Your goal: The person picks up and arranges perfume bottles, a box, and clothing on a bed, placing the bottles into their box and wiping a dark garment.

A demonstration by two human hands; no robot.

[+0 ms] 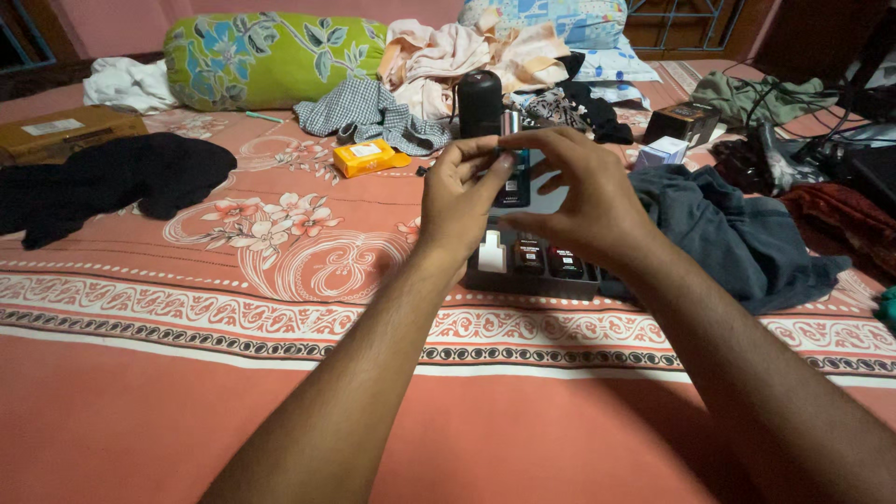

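Observation:
Both my hands are raised over the bed above a small dark grey box (485, 278) that holds several little bottles. My left hand (459, 198) pinches a slim dark bottle (514, 183) with a silver cap at the top. My right hand (590, 201) curls around the same bottle from the right, its fingertips meeting my left thumb near the cap. Much of the bottle is hidden behind my fingers. In the box I see a white piece and two dark bottles side by side.
The bedsheet (280, 308) is salmon with floral print. Around lie a black cloth (112, 177), an orange packet (366, 157), a black cylinder (479, 101), a green bolster (271, 58), a grey-blue garment (737, 238), small boxes (686, 119) and cables (803, 112).

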